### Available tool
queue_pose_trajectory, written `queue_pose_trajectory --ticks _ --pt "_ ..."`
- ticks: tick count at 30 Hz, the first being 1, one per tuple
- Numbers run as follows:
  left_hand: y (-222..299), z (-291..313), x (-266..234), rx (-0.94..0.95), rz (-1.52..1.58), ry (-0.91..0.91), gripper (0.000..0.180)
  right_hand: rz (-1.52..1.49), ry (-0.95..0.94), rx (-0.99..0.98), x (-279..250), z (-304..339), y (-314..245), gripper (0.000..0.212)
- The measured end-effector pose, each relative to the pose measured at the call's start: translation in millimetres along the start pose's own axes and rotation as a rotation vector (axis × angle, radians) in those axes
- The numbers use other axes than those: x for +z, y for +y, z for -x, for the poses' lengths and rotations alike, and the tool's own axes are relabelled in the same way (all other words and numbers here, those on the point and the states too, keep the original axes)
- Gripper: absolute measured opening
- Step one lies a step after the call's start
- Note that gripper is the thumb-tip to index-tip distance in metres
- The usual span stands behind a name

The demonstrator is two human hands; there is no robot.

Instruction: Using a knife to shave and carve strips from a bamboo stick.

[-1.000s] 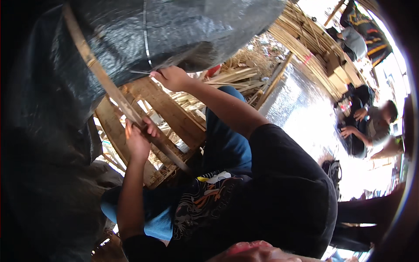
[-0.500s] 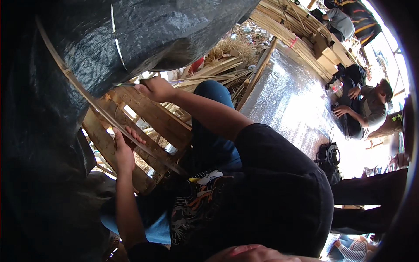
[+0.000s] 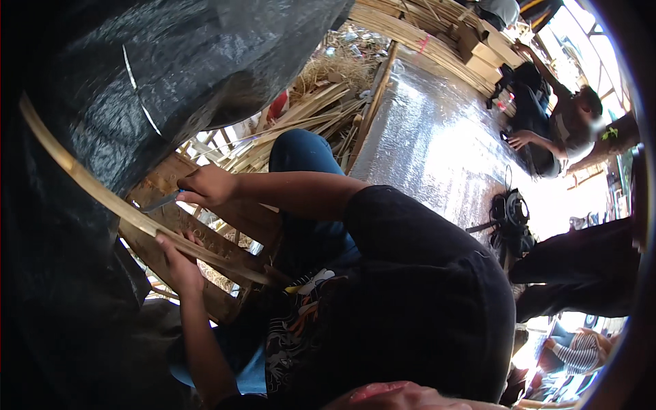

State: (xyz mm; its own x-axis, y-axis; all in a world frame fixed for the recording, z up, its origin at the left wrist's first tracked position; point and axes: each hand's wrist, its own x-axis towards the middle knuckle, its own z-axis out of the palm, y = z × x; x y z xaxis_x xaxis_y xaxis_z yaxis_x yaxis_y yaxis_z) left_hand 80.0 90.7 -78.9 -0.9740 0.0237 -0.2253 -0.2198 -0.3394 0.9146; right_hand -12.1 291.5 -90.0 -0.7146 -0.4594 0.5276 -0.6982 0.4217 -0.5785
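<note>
A long, curved bamboo strip point(image 3: 92, 183) runs from the upper left down towards my lap. My left hand point(image 3: 183, 268) is closed round it near its lower part, thumb along the near edge. In my right hand point(image 3: 210, 185) is a knife point(image 3: 161, 202), its handle mostly covered by my fingers. The blade points left, and its tip lies at or very near the strip's upper edge; whether it touches I cannot tell. Beneath both hands stands a worn wooden slatted piece point(image 3: 236, 210) with gaps between its boards.
Black plastic sheeting point(image 3: 198, 55) hangs at the left. Split bamboo pieces point(image 3: 307, 119) lie in a heap ahead. A shiny silver mat point(image 3: 417, 137) covers ground to the right, where a person point(image 3: 570, 130) sits. A black fan-like device point(image 3: 509, 215) stands nearby; cardboard boxes point(image 3: 486, 55) lie farther back.
The knife in my right hand has come down and closer to the bamboo strip. The strip has turned to show its broader pale face. The whole view has shifted somewhat.
</note>
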Motion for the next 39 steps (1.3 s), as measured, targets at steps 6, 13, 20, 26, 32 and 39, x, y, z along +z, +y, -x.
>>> queue_pose_trajectory --ticks 6,13,20,26,32,39 --pt "3 6 9 -0.044 0.111 0.061 0.068 -0.057 0.166 0.094 -11 0 8 0.041" --pt "5 9 18 -0.131 0.166 -0.076 0.059 0.231 0.155 -0.174 2 -22 1 0.045" --pt "7 12 23 -0.146 0.185 0.023 0.059 0.326 0.1 -0.382 1 -19 -21 0.043" --pt "3 13 25 -0.129 0.22 0.051 0.063 0.339 0.094 -0.417 4 -11 -35 0.043" --pt "4 11 22 -0.138 0.196 0.066 0.064 0.308 0.033 -0.318 7 -16 -40 0.047" --pt "5 13 29 -0.164 0.186 0.129 0.065 0.405 0.077 -0.31 8 -18 -39 0.049"
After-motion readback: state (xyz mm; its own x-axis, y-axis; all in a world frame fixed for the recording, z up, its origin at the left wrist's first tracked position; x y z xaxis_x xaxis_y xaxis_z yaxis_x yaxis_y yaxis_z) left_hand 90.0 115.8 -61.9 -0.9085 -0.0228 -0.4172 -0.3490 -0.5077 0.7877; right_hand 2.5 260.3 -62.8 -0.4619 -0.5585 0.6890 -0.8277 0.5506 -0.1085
